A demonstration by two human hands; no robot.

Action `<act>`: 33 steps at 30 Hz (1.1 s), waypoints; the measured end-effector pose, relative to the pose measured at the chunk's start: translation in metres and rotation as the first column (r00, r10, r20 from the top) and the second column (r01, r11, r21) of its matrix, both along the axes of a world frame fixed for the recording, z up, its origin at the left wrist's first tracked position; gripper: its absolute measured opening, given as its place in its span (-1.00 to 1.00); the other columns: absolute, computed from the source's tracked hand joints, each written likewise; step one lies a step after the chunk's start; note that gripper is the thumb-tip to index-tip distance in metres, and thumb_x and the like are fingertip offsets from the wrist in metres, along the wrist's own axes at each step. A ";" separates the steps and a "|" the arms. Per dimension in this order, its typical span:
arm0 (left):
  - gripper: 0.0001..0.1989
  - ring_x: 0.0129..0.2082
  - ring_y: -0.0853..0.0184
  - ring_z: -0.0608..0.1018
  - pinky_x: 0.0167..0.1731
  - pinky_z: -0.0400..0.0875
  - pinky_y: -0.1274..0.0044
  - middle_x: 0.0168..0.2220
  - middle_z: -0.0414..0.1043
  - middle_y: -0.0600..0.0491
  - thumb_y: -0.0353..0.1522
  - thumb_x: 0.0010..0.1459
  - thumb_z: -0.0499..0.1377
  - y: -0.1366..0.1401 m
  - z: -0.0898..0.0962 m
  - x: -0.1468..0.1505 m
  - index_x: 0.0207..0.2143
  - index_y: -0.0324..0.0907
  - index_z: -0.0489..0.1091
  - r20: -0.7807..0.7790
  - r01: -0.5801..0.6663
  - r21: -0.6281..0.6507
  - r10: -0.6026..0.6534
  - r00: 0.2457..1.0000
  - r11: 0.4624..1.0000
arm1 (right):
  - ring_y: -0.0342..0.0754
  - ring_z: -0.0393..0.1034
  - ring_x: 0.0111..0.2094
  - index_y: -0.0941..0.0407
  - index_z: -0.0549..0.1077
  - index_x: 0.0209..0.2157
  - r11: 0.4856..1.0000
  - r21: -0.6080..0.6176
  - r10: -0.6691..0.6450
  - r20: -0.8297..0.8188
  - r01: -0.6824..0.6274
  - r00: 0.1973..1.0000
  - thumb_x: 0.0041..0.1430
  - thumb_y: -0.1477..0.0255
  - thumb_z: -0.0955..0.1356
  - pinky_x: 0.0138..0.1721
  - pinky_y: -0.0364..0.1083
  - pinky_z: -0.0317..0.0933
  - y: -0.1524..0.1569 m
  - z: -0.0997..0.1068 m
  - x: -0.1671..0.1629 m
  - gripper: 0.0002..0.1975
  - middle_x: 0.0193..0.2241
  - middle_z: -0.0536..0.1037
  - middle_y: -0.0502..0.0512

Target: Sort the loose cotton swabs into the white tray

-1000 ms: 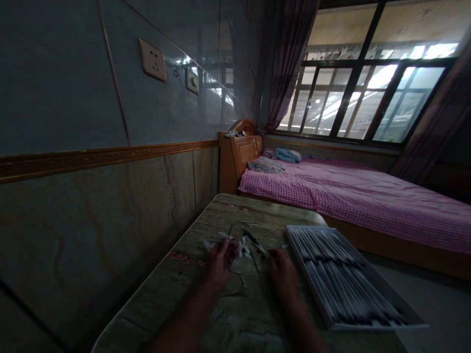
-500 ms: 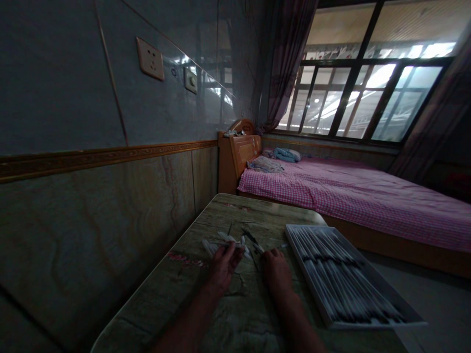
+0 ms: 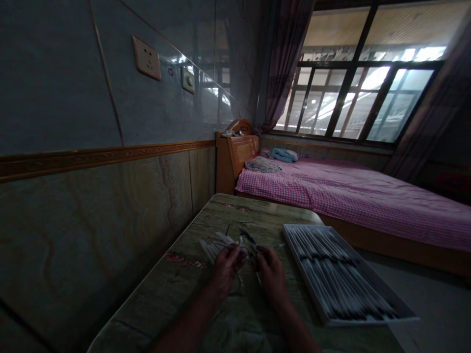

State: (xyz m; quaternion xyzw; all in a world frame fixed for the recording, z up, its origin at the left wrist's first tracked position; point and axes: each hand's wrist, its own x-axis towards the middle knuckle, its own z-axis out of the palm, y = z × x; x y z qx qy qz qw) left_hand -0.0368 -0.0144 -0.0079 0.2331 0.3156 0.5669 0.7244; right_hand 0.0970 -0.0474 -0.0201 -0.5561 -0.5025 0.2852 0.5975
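My left hand (image 3: 225, 268) is closed, thumb and fingers pinching a pale, slender tube-like piece over the table (image 3: 154, 294). Just to its right, my right hand (image 3: 271, 271) has its fingers curled round a thin, pen-like stick, mostly covered by the hand. The two hands' fingertips are close together. Several whitish, see-through tubes (image 3: 209, 251) lie fanned out beside my left hand. Beyond the fingertips are some dark slim pieces (image 3: 248, 237), too small to make out.
A shallow white box (image 3: 308, 289) at the right holds rows of thin pale sticks with dark ends (image 3: 342, 279). Past the table stands a bed (image 3: 331, 186) with a pink checked cover. A tiled wall (image 3: 140, 196) runs along the left.
My right hand has moved slightly left and up, closer to my left hand. My left hand still pinches the pale piece. The view has shifted a little.
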 end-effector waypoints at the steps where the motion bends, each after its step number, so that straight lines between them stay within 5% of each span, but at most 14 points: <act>1: -0.81 -0.42 0.40 0.62 -0.44 0.51 0.65 -0.41 0.56 0.06 -0.44 -0.07 0.38 0.000 0.000 0.000 -0.38 -0.22 0.44 0.001 -0.001 -0.005 0.001 1.000 1.000 | -0.08 0.36 -0.46 0.15 0.45 -0.22 1.000 -0.003 0.019 -0.076 -0.019 0.997 0.08 0.21 0.31 -0.41 -0.13 0.24 0.001 0.000 -0.002 -0.67 -0.46 0.51 0.03; 7: -0.77 -0.43 0.39 0.61 -0.43 0.51 0.64 -0.43 0.56 0.08 -0.43 -0.13 0.41 -0.002 0.001 0.004 -0.40 -0.22 0.44 0.006 -0.011 -0.005 0.011 1.000 1.000 | -0.13 0.30 -0.55 0.12 0.48 -0.30 0.996 0.009 0.088 -0.361 -0.091 0.928 -0.04 0.19 0.40 -0.51 -0.16 0.20 0.001 0.004 -0.010 -0.68 -0.53 0.47 -0.04; 14: -0.68 -0.40 0.36 0.62 -0.41 0.50 0.62 -0.42 0.58 0.06 -0.37 -0.23 0.46 -0.002 -0.003 0.004 -0.40 -0.23 0.44 0.014 0.012 0.022 -0.013 1.000 1.000 | -0.09 0.35 -0.39 0.10 0.48 -0.38 0.998 0.053 0.030 -0.282 -0.016 0.959 -0.03 0.26 0.41 -0.39 -0.15 0.23 -0.004 0.011 -0.012 -0.79 -0.44 0.50 -0.01; 19: -0.65 -0.39 0.35 0.62 -0.40 0.50 0.61 -0.39 0.59 0.04 -0.34 -0.25 0.46 -0.002 -0.006 0.004 -0.38 -0.23 0.45 0.011 0.029 0.043 -0.029 1.000 0.999 | -0.09 0.35 -0.45 0.11 0.49 -0.40 0.998 0.003 -0.050 -0.352 0.055 0.935 -0.12 0.27 0.42 -0.43 -0.15 0.23 0.000 0.008 -0.012 -0.77 -0.48 0.52 0.00; 33: -0.57 -0.41 0.35 0.60 -0.42 0.46 0.59 -0.42 0.56 0.04 -0.29 -0.36 0.49 -0.003 -0.005 0.006 -0.41 -0.24 0.45 -0.029 0.029 0.047 -0.028 0.999 0.998 | -0.07 0.39 -0.43 0.12 0.54 -0.43 0.999 0.006 -0.039 -0.311 0.043 0.950 -0.11 0.29 0.42 -0.42 -0.14 0.23 0.001 0.001 -0.014 -0.80 -0.49 0.56 0.02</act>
